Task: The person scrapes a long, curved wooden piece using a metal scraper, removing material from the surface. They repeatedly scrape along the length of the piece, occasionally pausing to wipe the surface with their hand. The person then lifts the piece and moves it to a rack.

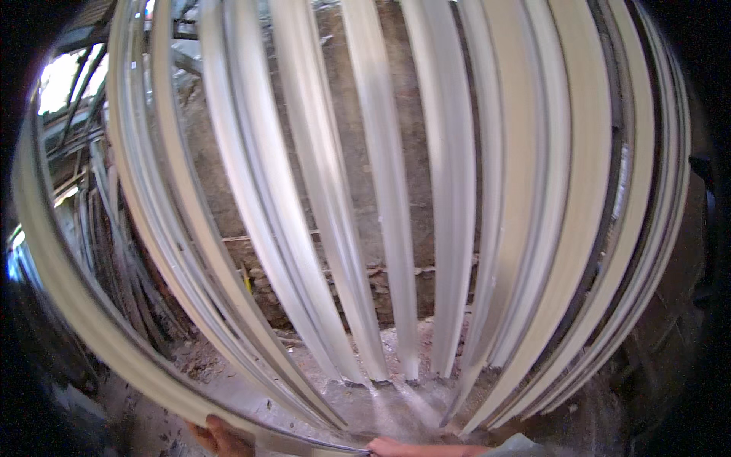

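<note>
A long cream-coloured moulding strip [114, 356] runs down the left side and across the bottom of the view, its line bowed by the lens. Near its lower part, my left hand [217, 438] grips it with bent fingers at the edge. My right hand [392, 448] reaches in at the bottom centre, closed at the strip's lower end. The lower edge of the picture cuts off part of both hands. Ahead of me, several similar strips [384, 175] stand upright, cream and whitish, with their lower ends at the floor.
Behind the upright strips is a rough brown wall [346, 152] with rubble at its base. The floor [381, 419] is dusty and pinkish grey. Many thin poles [122, 259] lean at the left. More strips [640, 251] are crowded together at the right.
</note>
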Tool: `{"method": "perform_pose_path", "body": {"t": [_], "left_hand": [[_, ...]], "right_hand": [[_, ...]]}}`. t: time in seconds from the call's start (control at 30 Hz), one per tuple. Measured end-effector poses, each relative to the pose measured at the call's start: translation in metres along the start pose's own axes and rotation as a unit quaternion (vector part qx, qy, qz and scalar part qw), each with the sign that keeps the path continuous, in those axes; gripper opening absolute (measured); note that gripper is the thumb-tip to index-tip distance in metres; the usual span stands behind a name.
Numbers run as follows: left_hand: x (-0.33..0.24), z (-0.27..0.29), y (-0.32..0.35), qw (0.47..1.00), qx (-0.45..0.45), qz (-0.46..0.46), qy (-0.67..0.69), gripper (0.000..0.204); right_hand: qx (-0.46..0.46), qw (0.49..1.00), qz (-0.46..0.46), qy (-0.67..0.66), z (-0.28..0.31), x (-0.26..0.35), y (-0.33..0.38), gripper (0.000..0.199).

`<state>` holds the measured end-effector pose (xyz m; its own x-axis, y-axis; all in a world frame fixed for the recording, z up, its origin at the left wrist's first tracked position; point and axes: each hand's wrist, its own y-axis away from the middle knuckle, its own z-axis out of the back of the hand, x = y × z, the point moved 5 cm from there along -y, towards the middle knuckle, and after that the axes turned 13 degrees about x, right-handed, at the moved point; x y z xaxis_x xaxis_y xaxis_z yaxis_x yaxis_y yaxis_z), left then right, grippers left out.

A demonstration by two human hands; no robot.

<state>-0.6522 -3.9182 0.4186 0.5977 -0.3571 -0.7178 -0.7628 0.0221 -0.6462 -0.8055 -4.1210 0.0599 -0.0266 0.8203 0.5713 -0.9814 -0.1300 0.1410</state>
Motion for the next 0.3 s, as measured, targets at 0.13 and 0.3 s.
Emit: {"method": "perform_pose_path", "body": {"t": [0.13, 0.3], "left_hand": [[0.012, -0.024, -0.016, 0.998, 0.024, 0.031, 0.059, 0.058], [0.006, -0.041, -0.051, 0.983, 0.094, -0.022, 0.158, 0.066]], "right_hand": [[-0.105, 0.989, 0.081, -0.065, 0.011, -0.006, -0.003, 0.038], [-0.085, 0.966, 0.085, -0.230, 0.093, -0.006, -0.028, 0.061]]}}
